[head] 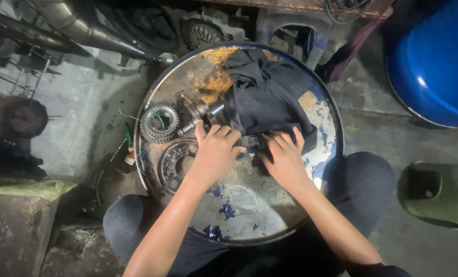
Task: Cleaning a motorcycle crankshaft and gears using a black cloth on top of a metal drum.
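A rusty, blue-flecked round drum top (249, 205) serves as the work surface between my knees. My left hand (214, 151) and my right hand (285, 156) rest side by side on it, fingers curled around a small toothed gear part (248, 146) between them. The right hand's fingertips also touch the lower edge of a black cloth (265, 95) bunched over the far half of the drum. A geared metal shaft (203, 112) pokes out from under the cloth just beyond my left hand.
A loose gear wheel (160, 123) and a round bearing cage (175, 161) lie at the drum's left. A screwdriver (128, 141) sits on the floor left of it. A blue barrel (434, 61) stands at the right, a green stool (439, 195) below it, metal pipes (85, 28) behind.
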